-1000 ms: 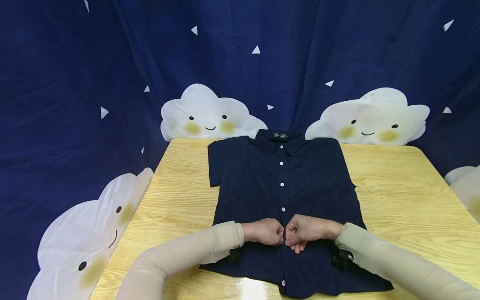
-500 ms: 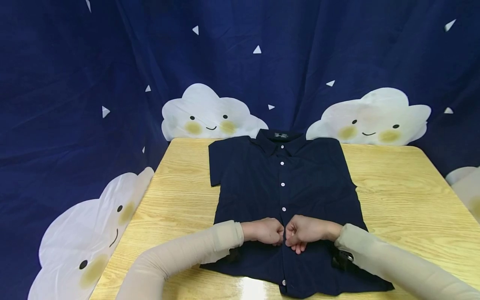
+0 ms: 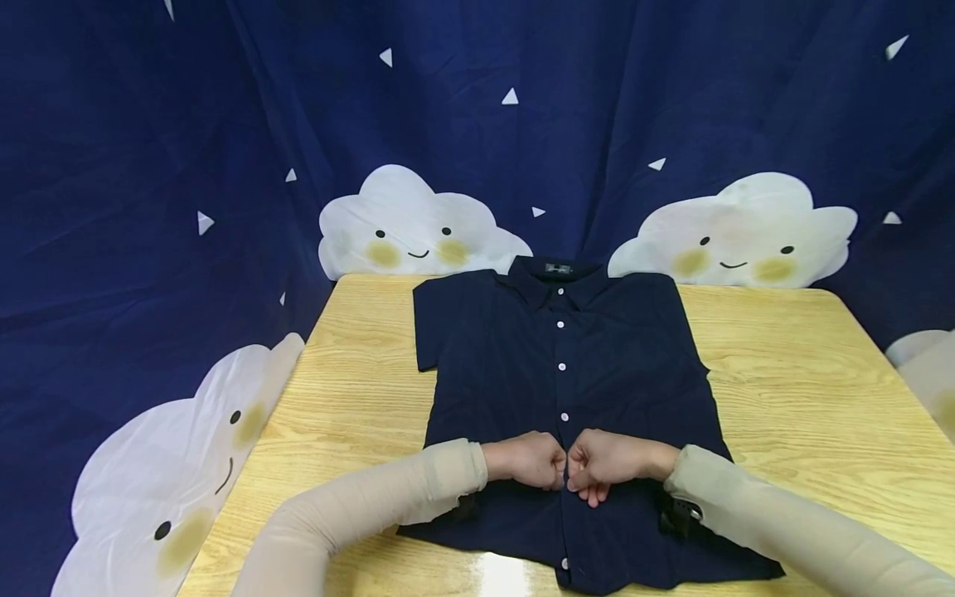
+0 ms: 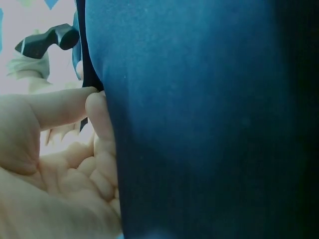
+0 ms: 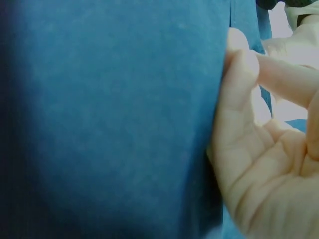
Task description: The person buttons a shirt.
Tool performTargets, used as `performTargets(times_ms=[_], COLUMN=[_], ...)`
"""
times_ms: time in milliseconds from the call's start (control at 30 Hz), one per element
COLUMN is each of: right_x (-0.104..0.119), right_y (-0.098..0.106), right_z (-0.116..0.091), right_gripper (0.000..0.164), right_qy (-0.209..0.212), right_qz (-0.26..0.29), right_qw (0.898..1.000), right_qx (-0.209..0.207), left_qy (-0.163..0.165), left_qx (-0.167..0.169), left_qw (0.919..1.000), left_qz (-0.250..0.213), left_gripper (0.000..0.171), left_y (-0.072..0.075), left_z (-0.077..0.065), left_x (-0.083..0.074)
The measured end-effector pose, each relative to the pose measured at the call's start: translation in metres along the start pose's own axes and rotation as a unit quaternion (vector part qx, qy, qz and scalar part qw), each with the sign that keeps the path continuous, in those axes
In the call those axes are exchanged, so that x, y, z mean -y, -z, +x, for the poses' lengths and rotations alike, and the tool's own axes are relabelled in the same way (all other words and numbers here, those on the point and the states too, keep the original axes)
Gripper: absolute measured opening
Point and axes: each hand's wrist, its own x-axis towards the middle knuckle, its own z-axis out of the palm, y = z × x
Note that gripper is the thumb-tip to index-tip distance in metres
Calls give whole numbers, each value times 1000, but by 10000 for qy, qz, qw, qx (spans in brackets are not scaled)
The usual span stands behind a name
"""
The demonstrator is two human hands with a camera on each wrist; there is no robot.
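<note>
A dark navy short-sleeved shirt (image 3: 492, 365) lies face up, collar at the far edge, white buttons running down its front placket. My left hand (image 3: 531, 460) and right hand (image 3: 615, 456) meet at the placket below the fourth visible button (image 3: 564, 417). In the left wrist view, the left thumb and index finger (image 4: 98, 112) pinch the cloth edge. On the other side, the right thumb and index finger (image 5: 241, 69) pinch the placket in the right wrist view. A lower button (image 3: 564, 564) shows near the hem. Whatever sits between the fingertips is hidden.
The shirt rests on a light wood-grain table (image 3: 791, 381). Behind and to the left hangs a dark blue curtain (image 3: 477, 99) printed with white smiling clouds. Beige sleeves (image 3: 380, 502) cover both forearms, with a dark strap (image 3: 679, 512) under the right wrist.
Both hands stay at the same place on the placket, with only tiny finger shifts. The shirt lies as before.
</note>
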Motion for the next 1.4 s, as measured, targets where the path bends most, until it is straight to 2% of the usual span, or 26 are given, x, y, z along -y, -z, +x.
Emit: performTargets(times_ms=[233,567,800,1000,1300,1400], right_x=[2,2,3,1,-2,-4], right_y=[-2,-2,-3,0,2,2], right_z=[2,2,1,1,-1,-1], right_gripper=[17,15,13,12,14,14], right_qy=[-119,-158,-174,-45,96,102], right_qz=[-75,68,172,312,630,799], right_qw=[9999,9998,9996,9995,9979,9966], right_qx=[-76,-70,-160,-28,96,190], left_qy=[100,154,261,335,251,244], left_qx=[303,-27,-60,-29,-126,-39], left_qw=[9986,9999,9996,9994,9995,9996], left_qz=[-420,11,13,-3,149,132], left_gripper=[28,35,36,38,39,38], left_y=[2,-3,-3,-1,1,0], left_z=[0,2,2,2,0,0], left_x=[3,1,1,0,-1,0])
